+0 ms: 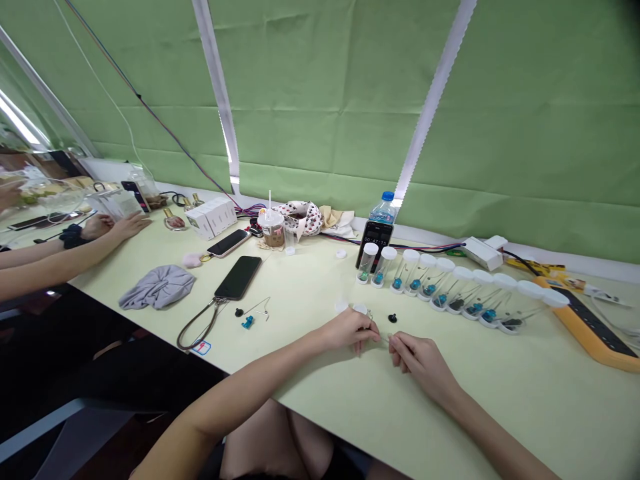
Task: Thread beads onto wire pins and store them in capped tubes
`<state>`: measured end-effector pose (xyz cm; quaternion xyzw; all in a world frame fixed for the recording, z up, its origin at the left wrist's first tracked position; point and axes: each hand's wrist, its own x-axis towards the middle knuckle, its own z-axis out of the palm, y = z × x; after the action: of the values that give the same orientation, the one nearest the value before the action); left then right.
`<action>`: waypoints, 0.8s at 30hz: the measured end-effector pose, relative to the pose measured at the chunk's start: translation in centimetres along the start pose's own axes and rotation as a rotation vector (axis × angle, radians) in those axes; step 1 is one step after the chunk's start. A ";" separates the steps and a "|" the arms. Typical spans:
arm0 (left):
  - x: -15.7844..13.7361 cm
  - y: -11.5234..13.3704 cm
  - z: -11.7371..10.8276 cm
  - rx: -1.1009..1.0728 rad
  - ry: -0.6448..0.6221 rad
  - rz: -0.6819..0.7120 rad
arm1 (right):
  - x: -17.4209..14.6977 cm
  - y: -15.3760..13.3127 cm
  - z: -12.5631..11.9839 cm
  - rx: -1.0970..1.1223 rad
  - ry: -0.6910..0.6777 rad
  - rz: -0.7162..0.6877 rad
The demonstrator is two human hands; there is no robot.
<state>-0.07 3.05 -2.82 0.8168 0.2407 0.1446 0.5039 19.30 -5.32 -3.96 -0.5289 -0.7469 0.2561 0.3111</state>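
Observation:
My left hand (353,330) and my right hand (417,360) are close together over the table, each with fingers pinched. Between their fingertips runs a thin, pale metal wire (384,339); its ends are hidden by the fingers. A bit of bent wire (370,315) shows above my left hand. Just behind that hand is a white cap (360,309). A small black round part (393,318) lies beyond the gap between the hands. To the left, a blue plastic piece (248,322) lies near another black part (239,312) and a bent metal wire (263,308).
A row of capped clear vials (440,283) holding blue and dark pieces stands behind my right hand. A phone showing a timer (376,243) leans on a water bottle (385,207). An orange power strip (593,327) lies right. A co-worker's hands (127,227) rest at left.

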 end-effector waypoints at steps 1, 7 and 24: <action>0.0 0.0 0.0 0.014 0.013 -0.002 | 0.0 0.0 0.2 0.090 -0.020 0.053; -0.1 0.1 -0.2 -0.108 0.056 -0.070 | 0.2 0.7 0.0 -0.054 0.066 0.030; 0.0 -0.1 -0.2 -0.424 -0.021 -0.092 | -0.5 0.9 -1.6 -0.783 0.312 -0.605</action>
<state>-0.18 3.27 -2.83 0.6822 0.2369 0.1604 0.6728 21.17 -5.41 -3.56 -0.3980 -0.8509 -0.2261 0.2576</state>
